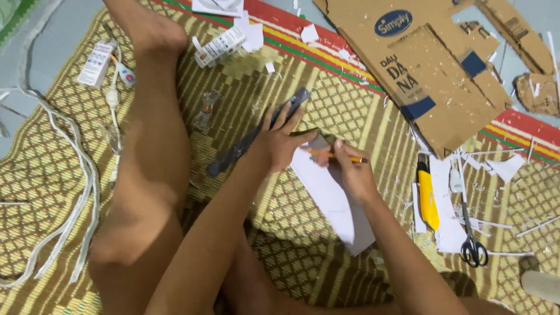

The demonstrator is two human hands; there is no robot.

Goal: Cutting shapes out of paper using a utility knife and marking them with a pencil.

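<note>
The left hand [279, 142] presses down flat on a dark ruler [256, 133], fingers spread and extended along it rather than curled, pinning it where it crosses the top of a white sheet [333, 201] lying on the woven mat [52, 175]. The ruler runs from about 8 o'clock up toward 1 o'clock of that hand. The right hand [352, 175] sits just at 4 o'clock of the left, its fingers closed in a writing pinch around an orange pencil [338, 155] whose tip points toward 9 o'clock, meeting the ruler edge near the sheet's upper end. At 3 o'clock of the sheet lie a yellow utility knife [427, 198] and scissors [470, 230] among white paper scraps [506, 167]; cut cardboard [434, 76] sits at 1 o'clock. The likely trouble, as I judge it, is the ruler pivoting: it is held near one end only, so sideways pencil pressure could swing it and bend the line. The soft mat beneath could also let the sheet crease or the point pierce it.
</note>
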